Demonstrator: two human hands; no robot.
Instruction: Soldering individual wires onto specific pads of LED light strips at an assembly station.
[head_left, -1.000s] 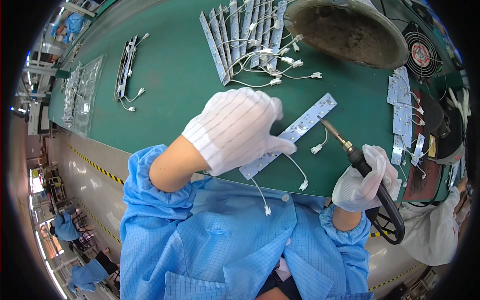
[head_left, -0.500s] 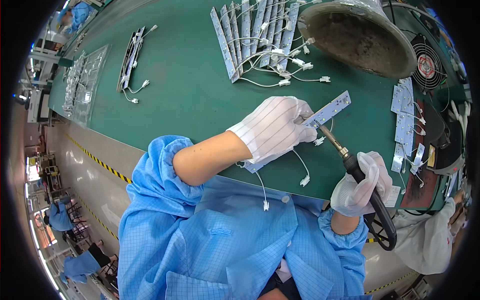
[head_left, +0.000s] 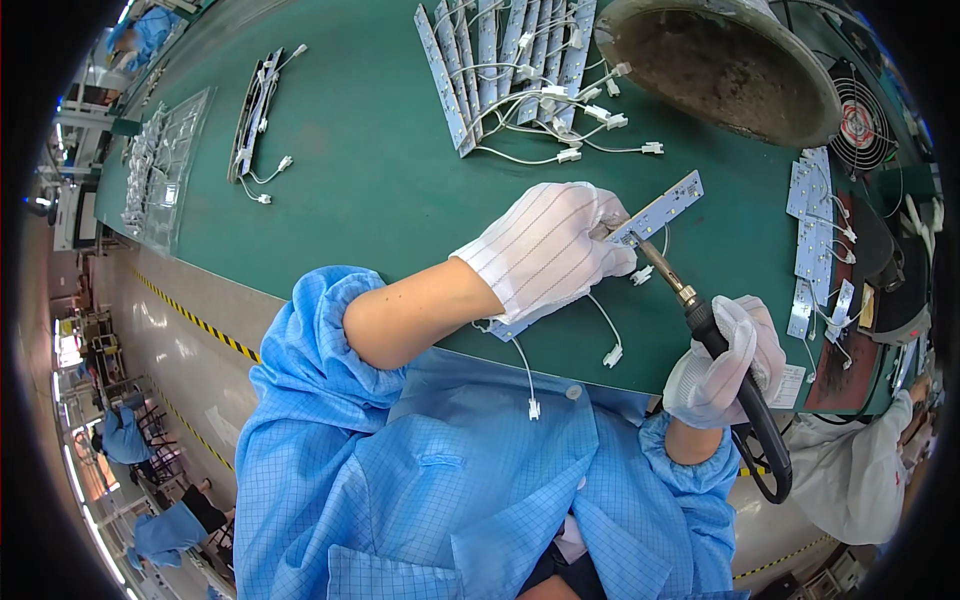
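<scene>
My left hand [head_left: 555,245], in a white striped glove, grips the near end of a narrow LED circuit board [head_left: 663,208] that slants up to the right. My right hand [head_left: 727,362], gloved too, is closed round the black handle of a soldering iron [head_left: 703,322]. The iron's tip touches or almost touches the board close to my left fingers. A thin white wire with a white connector [head_left: 642,275] hangs below this board. Under my left wrist another LED board [head_left: 510,328] lies partly hidden at the table's near edge, its wires and connectors trailing out.
Several wired LED boards [head_left: 487,65] lie at the back of the green table [head_left: 340,150]. A wide duct hood [head_left: 720,75] overhangs the back right, beside a round fan [head_left: 858,125]. More boards [head_left: 812,245] lie right. At left are a board bundle [head_left: 254,120] and clear tray [head_left: 185,165].
Both hands keep their hold, and the soldering iron's tip stays by the same end of the board. The whole view has shifted slightly.
</scene>
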